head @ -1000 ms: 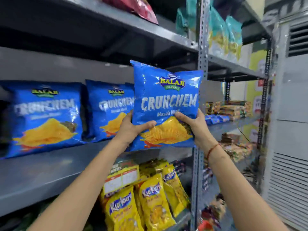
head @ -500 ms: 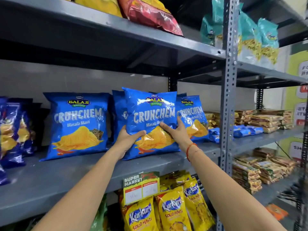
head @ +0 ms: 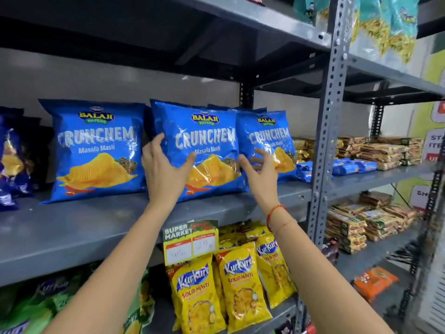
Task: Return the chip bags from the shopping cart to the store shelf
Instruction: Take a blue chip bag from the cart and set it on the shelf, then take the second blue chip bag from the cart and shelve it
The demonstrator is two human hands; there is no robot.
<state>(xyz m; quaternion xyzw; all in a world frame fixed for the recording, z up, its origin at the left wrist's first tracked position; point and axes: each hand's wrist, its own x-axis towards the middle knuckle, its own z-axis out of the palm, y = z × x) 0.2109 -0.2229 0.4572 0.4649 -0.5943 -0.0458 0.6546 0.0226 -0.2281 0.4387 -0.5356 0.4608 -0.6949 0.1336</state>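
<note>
A blue Crunchem chip bag (head: 204, 131) stands upright on the grey middle shelf (head: 96, 227), between another like it on the left (head: 96, 150) and a third on the right (head: 267, 133). My left hand (head: 166, 172) is spread at the middle bag's left edge, with the thumb resting on its front. My right hand (head: 261, 172) hovers with fingers apart just off the bag's lower right corner, in front of the right bag. Neither hand grips the bag. No shopping cart is in view.
A perforated steel upright (head: 325, 141) stands right of the bags. Yellow Kurkure bags (head: 231, 285) and a price tag (head: 190, 239) hang below the shelf edge. Biscuit packs (head: 380, 150) fill the right bay. Green bags (head: 36, 304) sit lower left, teal bags (head: 385, 20) on top.
Both hands carried the blue bag from mid-air onto the shelf between the other two bags, then let go of its bottom and spread apart.
</note>
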